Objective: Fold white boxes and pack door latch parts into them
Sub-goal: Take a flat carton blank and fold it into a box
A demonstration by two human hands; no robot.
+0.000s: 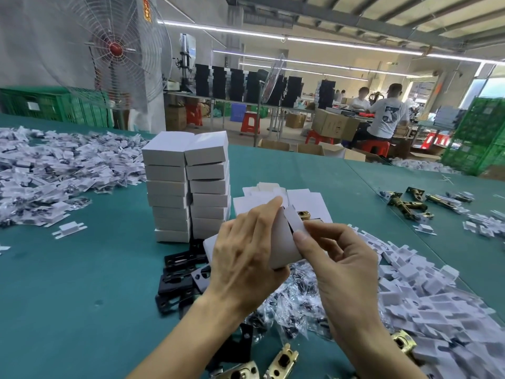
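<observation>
I hold a small white box (pixel 284 248) above the green table (pixel 82 269), its end open toward the far side. My left hand (pixel 246 258) grips the box body from the left. My right hand (pixel 336 261) pinches the end flap (pixel 293 218) between thumb and fingers. A brass latch part (pixel 302 214) shows inside the open end. Two stacks of closed white boxes (pixel 188 190) stand just behind my hands. Flat unfolded box blanks (pixel 300 196) lie behind the held box.
Black metal plates (pixel 177 274) lie under my left hand. Bagged screws (pixel 295 299) and white inserts (pixel 426 291) pile up at the right. Brass latches (pixel 281 362) lie near the front edge, more brass latches (pixel 410 203) at far right. A big pile of bagged parts (pixel 54 168) covers the left.
</observation>
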